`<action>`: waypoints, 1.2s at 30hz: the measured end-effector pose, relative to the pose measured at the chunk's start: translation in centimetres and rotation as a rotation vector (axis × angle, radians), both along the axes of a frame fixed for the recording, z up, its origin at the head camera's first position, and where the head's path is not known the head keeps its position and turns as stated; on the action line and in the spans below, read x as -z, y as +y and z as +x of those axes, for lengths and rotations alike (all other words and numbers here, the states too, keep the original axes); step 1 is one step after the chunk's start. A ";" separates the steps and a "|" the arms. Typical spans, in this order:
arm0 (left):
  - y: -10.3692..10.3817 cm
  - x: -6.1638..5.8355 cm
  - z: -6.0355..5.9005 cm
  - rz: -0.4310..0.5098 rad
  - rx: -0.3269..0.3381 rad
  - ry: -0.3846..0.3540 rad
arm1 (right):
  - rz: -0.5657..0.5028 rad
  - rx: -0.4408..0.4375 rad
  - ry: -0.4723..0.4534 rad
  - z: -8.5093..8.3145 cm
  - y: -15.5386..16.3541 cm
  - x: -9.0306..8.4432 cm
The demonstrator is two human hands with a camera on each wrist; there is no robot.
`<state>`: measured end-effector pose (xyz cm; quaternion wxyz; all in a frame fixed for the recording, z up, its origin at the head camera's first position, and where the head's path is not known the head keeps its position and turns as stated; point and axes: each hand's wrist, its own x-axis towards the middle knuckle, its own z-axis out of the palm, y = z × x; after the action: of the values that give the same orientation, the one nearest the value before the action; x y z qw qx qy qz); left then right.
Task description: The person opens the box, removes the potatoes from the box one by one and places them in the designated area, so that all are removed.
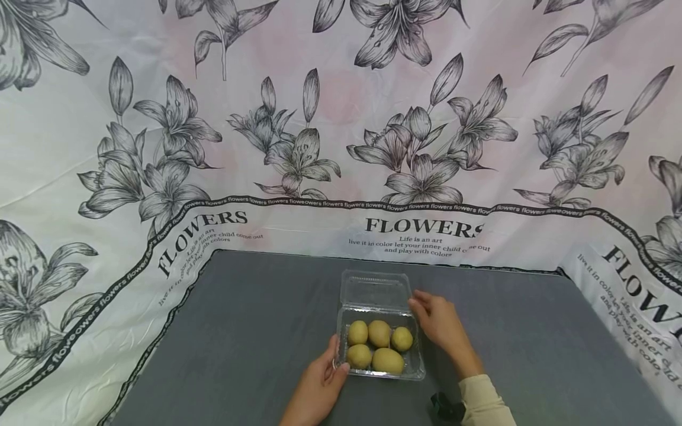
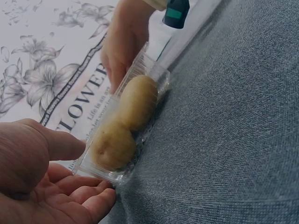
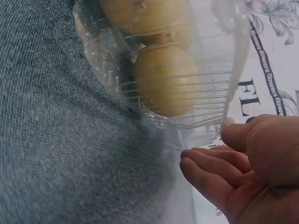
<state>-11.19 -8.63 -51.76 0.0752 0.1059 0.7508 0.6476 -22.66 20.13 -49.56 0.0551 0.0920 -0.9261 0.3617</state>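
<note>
A clear plastic clamshell container (image 1: 417,371) stands on the grey cloth with its lid (image 1: 375,291) tipped back on the far side. Several yellow potatoes (image 1: 379,334) lie inside in two rows. My left hand (image 1: 318,384) holds the near left side, thumb at the rim and fingers low against the wall, as the left wrist view shows of the hand (image 2: 51,172). At the right end of the hinge, my right hand (image 1: 441,322) pinches the lid's edge between thumb and fingers. In the right wrist view, that hand (image 3: 252,163) is beside the ribbed wall.
The grey cloth (image 1: 256,331) covers the table. Behind and at both sides hangs a white floral curtain (image 1: 330,160) printed with "FLOWERS". A dark object with a green patch (image 2: 176,13) is by the right wrist, near a pale sleeve (image 1: 482,399).
</note>
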 end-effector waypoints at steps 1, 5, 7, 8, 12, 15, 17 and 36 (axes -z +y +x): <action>0.0 0.0 0.0 0.001 0.001 -0.002 | -0.006 0.004 0.010 0.0 0.0 -0.1; 0.1 -0.1 0.0 0.012 0.000 -0.021 | -0.025 -0.002 0.061 0.3 0.0 -0.8; 0.1 -0.1 0.1 0.026 -0.001 -0.029 | -0.036 -0.016 0.090 0.4 -0.3 -1.4; 0.2 -0.1 0.1 0.030 -0.001 -0.030 | -0.032 -0.027 0.102 0.5 -0.4 -1.7; 0.2 -0.2 0.1 0.039 -0.002 -0.030 | 0.021 -0.134 0.113 1.4 -1.2 -3.3; 0.2 -0.1 0.1 0.029 -0.003 -0.025 | 0.083 -0.276 0.106 2.2 -1.8 -4.6; 0.2 -0.1 0.2 0.016 -0.006 -0.022 | 0.111 -0.366 0.106 2.7 -2.3 -5.4; 0.3 -0.5 0.1 -0.001 0.009 -0.029 | 0.209 -0.657 0.221 5.6 -5.8 -3.8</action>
<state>-11.05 -8.34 -51.31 0.0891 0.0998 0.7495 0.6483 -17.04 14.36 -45.74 0.0260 0.4281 -0.8676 0.2515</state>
